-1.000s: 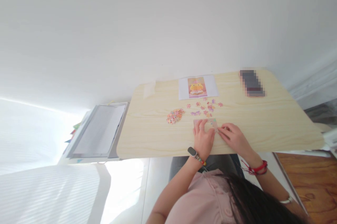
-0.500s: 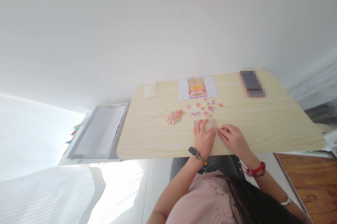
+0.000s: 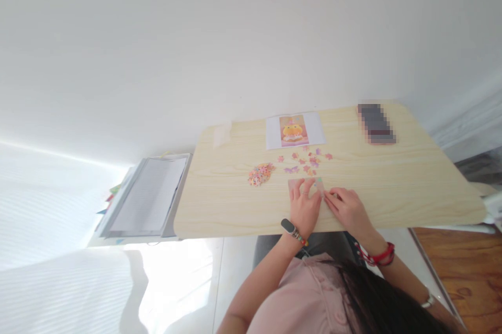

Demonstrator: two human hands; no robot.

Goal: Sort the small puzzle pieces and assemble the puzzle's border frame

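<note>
Head view shows one pale wooden table point(image 3: 392, 187) seen from above the person's own hair and pink top, with two hands at its near edge. One left hand point(image 3: 305, 204) lies flat, fingers spread, on one small joined patch of puzzle point(image 3: 295, 184), a pinkish strip whose left part shows beyond the fingers. One right hand point(image 3: 347, 208) lies just beside it, its fingertips meeting the patch's right end next to the left hand's fingers; the fingers are curled loosely, and whether they pinch a piece is too small to tell. The left wrist carries one dark band and one beaded bracelet, the right wrist one red cord. Beyond the patch lies one loose scatter of pink, orange and purple pieces point(image 3: 308, 159), roughly a dozen, too small to count exactly. Left of that scatter sits one tight heap of pieces point(image 3: 261, 173), apart from it. At the far edge lies one white sheet with a printed picture point(image 3: 295, 130) of an orange figure on pink. One blurred dark phone point(image 3: 375, 123) lies at the far right corner, well apart from the hands. One grey folder of papers point(image 3: 147, 195) rests on a lower surface left of the table.
</note>
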